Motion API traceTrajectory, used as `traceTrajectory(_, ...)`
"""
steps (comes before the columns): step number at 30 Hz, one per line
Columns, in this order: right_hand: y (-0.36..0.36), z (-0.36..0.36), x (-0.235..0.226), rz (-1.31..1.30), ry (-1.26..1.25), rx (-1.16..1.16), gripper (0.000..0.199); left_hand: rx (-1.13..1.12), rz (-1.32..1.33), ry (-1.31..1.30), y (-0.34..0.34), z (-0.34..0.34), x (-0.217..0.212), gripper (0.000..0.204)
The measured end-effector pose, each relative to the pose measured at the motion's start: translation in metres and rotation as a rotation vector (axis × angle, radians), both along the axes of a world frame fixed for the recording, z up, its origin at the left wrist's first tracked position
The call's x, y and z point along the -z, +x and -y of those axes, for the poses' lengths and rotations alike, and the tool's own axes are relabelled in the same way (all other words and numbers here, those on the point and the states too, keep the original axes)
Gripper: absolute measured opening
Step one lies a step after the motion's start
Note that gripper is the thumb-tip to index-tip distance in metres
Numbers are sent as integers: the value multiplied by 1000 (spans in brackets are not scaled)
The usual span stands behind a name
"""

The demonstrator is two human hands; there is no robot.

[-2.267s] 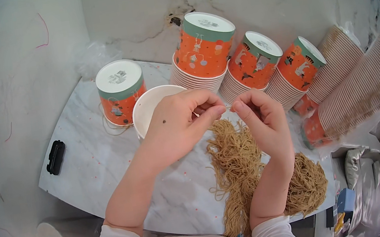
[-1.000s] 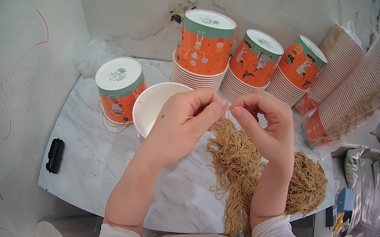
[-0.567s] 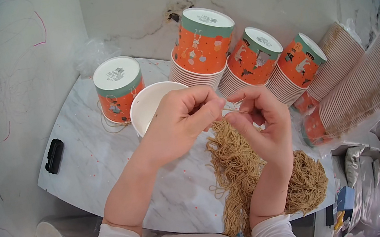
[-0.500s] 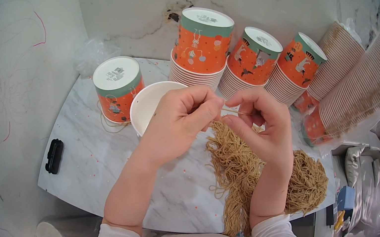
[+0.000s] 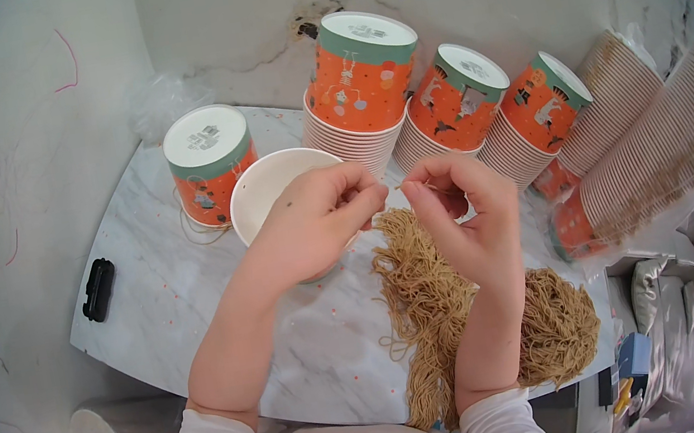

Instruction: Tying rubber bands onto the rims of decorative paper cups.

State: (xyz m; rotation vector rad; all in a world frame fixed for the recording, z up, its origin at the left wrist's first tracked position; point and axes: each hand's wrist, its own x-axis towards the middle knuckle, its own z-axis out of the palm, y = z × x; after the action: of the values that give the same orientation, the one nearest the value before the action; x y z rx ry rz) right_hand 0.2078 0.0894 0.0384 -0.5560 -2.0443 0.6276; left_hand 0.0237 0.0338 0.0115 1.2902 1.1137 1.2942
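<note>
My left hand (image 5: 311, 221) is closed in a pinch just in front of an open white paper bucket (image 5: 257, 197). What lies between its fingertips is hidden. To its right, my right hand (image 5: 478, 217) pinches thumb against forefinger, with a short end of tan string (image 5: 400, 187) at the tips. A small gap separates the hands. Below them a heap of tan strings (image 5: 413, 283) lies on the marbled table (image 5: 316, 359), running to the front edge beneath my right forearm. A rounder bundle of the same strings (image 5: 558, 323) sits right of that forearm.
Upside-down orange paper buckets stand behind: a single one (image 5: 213, 170) at left and stacks (image 5: 360, 77), (image 5: 458, 101), (image 5: 541, 106) rightward. Wrapped bucket stacks (image 5: 666, 149) lean at far right. A black plastic piece (image 5: 99, 289) lies near the left edge. White walls (image 5: 240, 14) rise behind.
My hands have drawn slightly apart. The string seen stretched between the fingertips before no longer spans the gap. The view has shifted a little.
</note>
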Motion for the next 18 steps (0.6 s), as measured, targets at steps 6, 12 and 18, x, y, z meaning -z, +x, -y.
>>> traceTrajectory(6,4,-4,-2,-15,-25,47,7,-277,-1040,285,1,0,30,27)
traceTrajectory(12,6,-6,-2,-18,-22,38,8,-104,-1088,99,-1,0,20,34)
traceTrajectory(18,6,-9,-3,-16,27,-2,8,-133,-460,91,-6,8,-13,36)
